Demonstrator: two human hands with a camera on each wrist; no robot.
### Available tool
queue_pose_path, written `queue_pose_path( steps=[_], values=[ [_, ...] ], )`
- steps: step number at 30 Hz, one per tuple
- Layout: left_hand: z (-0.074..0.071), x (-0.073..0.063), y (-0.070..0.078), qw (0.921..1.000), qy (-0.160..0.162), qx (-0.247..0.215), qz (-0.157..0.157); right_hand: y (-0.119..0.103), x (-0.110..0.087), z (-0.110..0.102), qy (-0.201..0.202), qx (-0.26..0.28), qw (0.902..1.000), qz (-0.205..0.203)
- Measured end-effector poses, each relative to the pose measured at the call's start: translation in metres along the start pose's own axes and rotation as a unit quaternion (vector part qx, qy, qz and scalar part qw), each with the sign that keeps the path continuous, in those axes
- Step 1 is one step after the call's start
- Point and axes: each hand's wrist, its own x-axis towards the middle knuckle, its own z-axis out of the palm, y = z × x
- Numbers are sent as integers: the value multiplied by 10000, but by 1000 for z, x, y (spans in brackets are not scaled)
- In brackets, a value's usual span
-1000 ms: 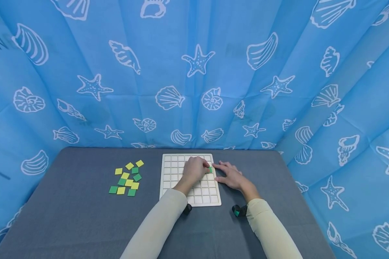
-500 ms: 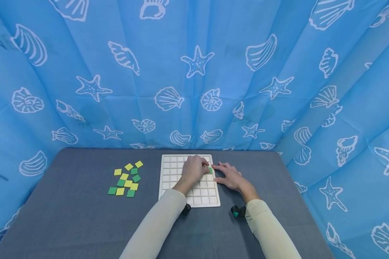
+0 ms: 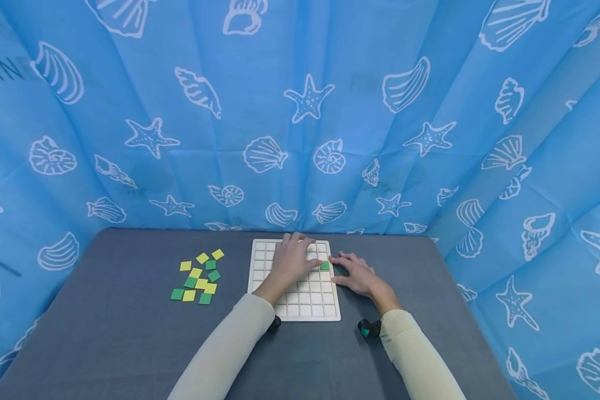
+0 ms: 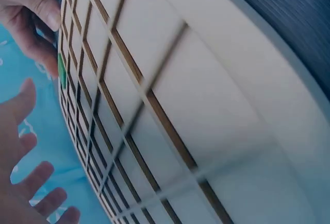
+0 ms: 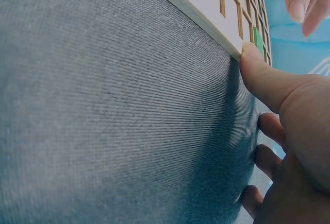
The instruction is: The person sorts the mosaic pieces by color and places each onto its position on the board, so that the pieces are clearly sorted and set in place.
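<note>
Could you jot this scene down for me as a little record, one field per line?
Surface: dark grey table
Backdrop: blue cloth with white seashell and starfish drawings
Board: white gridded board, flat on the table
Tile visible on board: one green tile, by the right edge
Loose tiles: seven yellow tiles and five green tiles, left of the board
Left hand: above the board, fingers spread, holding nothing
Right hand: thumb touching the board's right edge
</note>
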Motion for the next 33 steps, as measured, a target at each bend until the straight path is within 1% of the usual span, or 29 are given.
queue_pose_path(
  steps=[4, 8, 11, 14, 17, 22, 27, 33],
  values=[
    [-3, -4, -7, 9988, -155, 344, 313, 1, 0, 1, 1, 19, 10000, -18],
    [-3, -10, -13, 9950, -338, 690, 634, 2, 0, 1, 12, 49, 10000, -14],
    [-3, -15, -16, 9930, -364, 799, 793, 2, 0, 0, 8, 57, 10000, -23],
    [-6, -20, -19, 9927, -286, 752, 901, 1, -1, -1, 15, 87, 10000, -29],
    [-10, -24, -23, 9929, -221, 721, 917, 1, -1, 0, 20, 144, 9999, -14],
    [-19, -31, -35, 9941, -137, 705, 809, 1, -1, 1, 45, 158, 9999, -29],
    [-27, -38, -49, 9954, 27, 605, 737, 1, -1, 2, 75, 140, 9999, -23],
    [-30, -44, -69, 9968, 146, 478, 627, 1, -2, 2, 76, 123, 9999, -56]
  ],
)
